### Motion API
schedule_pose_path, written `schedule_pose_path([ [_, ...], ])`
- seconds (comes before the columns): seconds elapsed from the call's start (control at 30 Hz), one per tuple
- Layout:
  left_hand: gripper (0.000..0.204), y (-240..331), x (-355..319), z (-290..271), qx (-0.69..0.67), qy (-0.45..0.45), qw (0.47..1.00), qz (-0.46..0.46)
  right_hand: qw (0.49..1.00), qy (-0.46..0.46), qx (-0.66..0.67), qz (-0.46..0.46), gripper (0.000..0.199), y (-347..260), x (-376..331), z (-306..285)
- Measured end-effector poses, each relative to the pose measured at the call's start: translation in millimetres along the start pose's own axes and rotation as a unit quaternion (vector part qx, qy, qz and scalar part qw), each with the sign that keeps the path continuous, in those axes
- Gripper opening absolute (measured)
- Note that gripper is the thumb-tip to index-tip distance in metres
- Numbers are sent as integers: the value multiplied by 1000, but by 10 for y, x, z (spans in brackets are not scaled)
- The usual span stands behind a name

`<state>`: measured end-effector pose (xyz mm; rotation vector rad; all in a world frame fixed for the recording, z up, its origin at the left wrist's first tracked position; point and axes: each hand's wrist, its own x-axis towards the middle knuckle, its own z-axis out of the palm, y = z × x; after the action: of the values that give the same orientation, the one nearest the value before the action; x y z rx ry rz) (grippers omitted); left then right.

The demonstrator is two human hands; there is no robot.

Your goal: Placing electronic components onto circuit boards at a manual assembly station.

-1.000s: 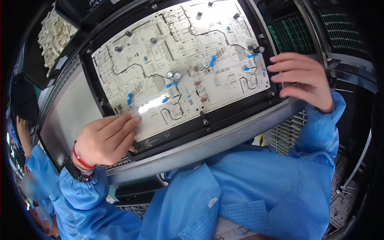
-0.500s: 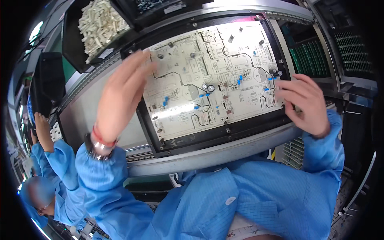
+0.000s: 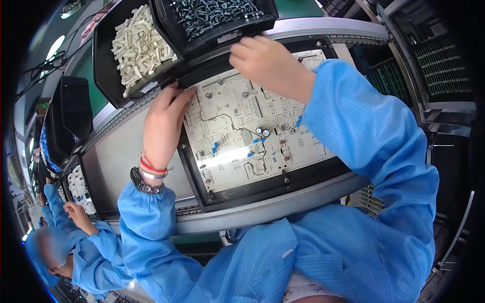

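A white printed circuit board (image 3: pixel 222 141) with black traces and small parts sits in a black frame (image 3: pixel 242 191). My left hand (image 3: pixel 162 123) is at the board's upper left corner, its fingers bent and close together; whatever they may hold is hidden. Over the board's far edge, my right hand (image 3: pixel 268 65) is closed with curled fingers, and its fingertips and anything in them cannot be seen. Blue components (image 3: pixel 214 147) and two round capacitors (image 3: pixel 262 132) stand on the board. My right sleeve covers the board's right part.
Beyond the frame stand a black bin of white elongated parts (image 3: pixel 141 48) and a black bin of small dark parts (image 3: pixel 217 17). A metal rail (image 3: pixel 273 198) runs along the near side. A co-worker in blue (image 3: pixel 96 252) is at the lower left.
My right hand has moved from the board's right edge up and left to its far edge, closing. My left hand's fingers have drawn in at the corner. More of the bins shows.
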<state>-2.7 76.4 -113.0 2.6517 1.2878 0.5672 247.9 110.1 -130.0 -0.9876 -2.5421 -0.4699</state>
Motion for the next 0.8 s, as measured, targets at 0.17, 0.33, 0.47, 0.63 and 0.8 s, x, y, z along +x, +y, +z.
schedule_pose_path([
  [0.17, 40, -2, -23, 27, 55, -2, 998, 15, 997, 16, 2, -77, 9, 158, -10, -19],
  [0.33, 40, 23, -30, -162, 57, -54, 997, 6, 987, 15, 153, -42, 17, 422, -288, -341],
  [0.47, 31, 430, 227, -222, 6, -60, 997, 56, 966, 20, 207, 151, 18, 828, -800, -656],
  [0.63, 39, 863, 689, 258, -89, -65, 967, 230, 948, -24, 175, 264, 13, 808, -1073, -418],
  [0.8, 49, 808, 873, 729, -110, -29, 959, 259, 947, -1, 160, 277, 12, 814, -1004, -327],
])
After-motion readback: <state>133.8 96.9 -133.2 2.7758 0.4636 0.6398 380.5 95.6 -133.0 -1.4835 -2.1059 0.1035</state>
